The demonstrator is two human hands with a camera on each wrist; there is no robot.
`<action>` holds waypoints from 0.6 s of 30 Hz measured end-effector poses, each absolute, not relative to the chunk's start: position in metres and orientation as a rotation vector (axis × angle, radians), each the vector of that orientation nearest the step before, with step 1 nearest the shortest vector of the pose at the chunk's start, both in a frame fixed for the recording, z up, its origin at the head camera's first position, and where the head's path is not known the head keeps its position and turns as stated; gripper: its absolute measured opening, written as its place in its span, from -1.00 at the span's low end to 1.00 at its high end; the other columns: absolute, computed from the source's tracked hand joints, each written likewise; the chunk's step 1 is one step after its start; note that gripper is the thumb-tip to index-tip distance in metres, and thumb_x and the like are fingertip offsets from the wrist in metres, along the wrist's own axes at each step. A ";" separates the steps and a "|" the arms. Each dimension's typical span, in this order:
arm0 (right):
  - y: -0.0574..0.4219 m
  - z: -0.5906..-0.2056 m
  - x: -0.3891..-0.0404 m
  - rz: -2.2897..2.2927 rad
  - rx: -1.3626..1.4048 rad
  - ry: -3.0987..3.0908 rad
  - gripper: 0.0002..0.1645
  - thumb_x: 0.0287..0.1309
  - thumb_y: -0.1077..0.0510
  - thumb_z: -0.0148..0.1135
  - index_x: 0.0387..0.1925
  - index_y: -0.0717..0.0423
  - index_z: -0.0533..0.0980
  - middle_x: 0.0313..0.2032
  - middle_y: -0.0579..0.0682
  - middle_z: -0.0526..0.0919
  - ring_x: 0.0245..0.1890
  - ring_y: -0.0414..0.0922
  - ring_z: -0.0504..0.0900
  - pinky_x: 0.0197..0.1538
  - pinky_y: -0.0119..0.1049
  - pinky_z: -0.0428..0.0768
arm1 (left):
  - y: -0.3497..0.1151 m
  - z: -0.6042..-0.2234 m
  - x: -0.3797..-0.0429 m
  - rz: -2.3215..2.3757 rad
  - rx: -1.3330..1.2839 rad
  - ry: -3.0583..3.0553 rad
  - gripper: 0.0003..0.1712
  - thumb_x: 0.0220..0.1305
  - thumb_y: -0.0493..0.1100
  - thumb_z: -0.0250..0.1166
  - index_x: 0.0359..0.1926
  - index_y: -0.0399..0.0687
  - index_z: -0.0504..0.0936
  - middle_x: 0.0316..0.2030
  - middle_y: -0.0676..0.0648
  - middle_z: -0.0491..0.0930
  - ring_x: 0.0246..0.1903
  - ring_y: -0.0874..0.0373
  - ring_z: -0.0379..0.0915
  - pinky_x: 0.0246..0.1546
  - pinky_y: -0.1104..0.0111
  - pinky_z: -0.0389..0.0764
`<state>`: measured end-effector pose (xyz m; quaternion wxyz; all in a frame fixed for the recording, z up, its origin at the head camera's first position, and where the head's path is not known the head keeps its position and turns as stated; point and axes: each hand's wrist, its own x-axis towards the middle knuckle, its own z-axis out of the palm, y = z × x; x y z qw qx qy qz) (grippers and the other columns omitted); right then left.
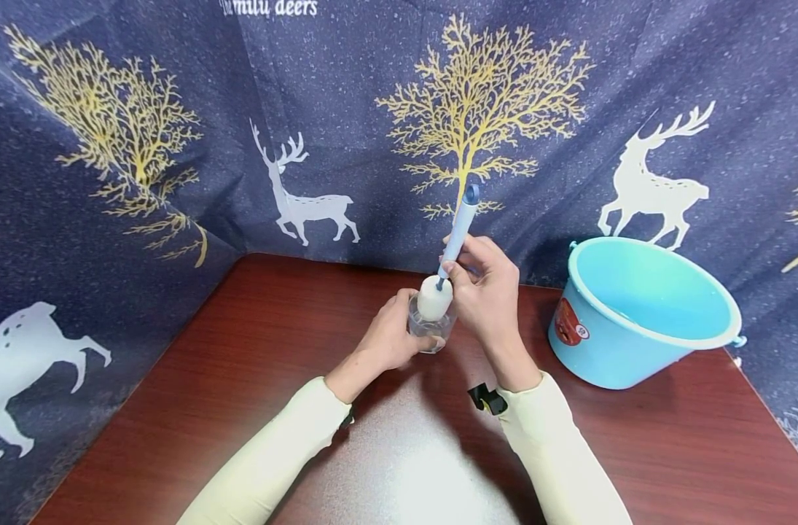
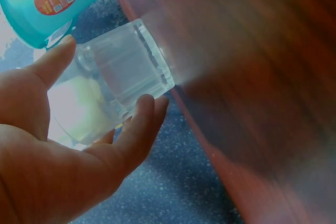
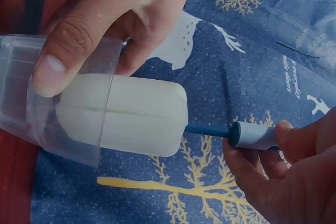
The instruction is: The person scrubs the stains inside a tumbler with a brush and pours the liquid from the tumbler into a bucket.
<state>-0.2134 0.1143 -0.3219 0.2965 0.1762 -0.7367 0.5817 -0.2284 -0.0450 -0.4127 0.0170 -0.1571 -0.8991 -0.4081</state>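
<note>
My left hand (image 1: 388,337) grips a clear cup (image 2: 128,61) round its side, thumb on one side and fingers on the other. A sponge cup brush (image 1: 463,222) has a pale blue handle, a thin dark blue stem and a white cylindrical sponge head (image 3: 144,114). In the right wrist view, the lower part of that head is inside the cup, and its upper part stands out past the rim. With thumb and fingers, my right hand (image 1: 489,292) pinches the handle just above the stem. The handle tilts slightly right in the head view.
A light blue bucket (image 1: 635,357) with a red label stands at the right of the dark red wooden table (image 1: 254,328). Behind the table hangs a navy cloth (image 1: 346,87) printed with white deer and golden trees. Light glares off the table's near part.
</note>
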 end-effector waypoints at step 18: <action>0.115 -0.318 -0.210 1.340 0.470 -2.022 -0.55 0.14 0.54 0.42 0.00 0.12 0.76 -0.20 0.05 0.72 -0.25 -0.17 0.58 -0.31 -0.52 0.52 | -0.044 -0.412 -0.228 -1.266 -0.472 -2.790 0.00 0.07 0.04 0.71 0.40 -0.17 0.38 0.27 -0.18 0.56 0.23 -0.08 0.52 0.28 0.10 0.54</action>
